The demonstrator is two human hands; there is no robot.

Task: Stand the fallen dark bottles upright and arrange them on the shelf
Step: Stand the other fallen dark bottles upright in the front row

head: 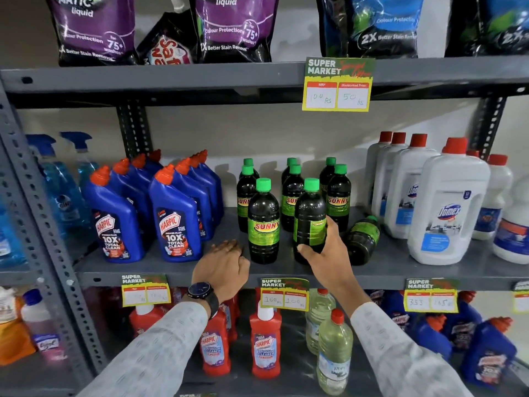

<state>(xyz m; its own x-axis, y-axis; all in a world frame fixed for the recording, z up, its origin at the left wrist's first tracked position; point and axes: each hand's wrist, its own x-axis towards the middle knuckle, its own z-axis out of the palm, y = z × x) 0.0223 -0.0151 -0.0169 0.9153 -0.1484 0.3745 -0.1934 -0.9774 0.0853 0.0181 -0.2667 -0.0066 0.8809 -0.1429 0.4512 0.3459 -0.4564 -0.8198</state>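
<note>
While our right hand [320, 247] wraps around the lower body of one dark bottle [310, 222], holding it upright at the front of the grey shelf [400, 270], our left hand [226, 265] lies flat and empty on the shelf edge, just beside another front dark bottle [263, 224]. Behind them more green-capped bottles stand in rows. One fallen bottle [363, 239] lies on its side just right of our grip, near the white jugs [446, 207]. We judge the risk to be our right wrist or the held bottle's base nudging that fallen one, which could roll toward the jugs. Setting down carelessly could also tip the upright neighbours, packed as close as they are.
</note>
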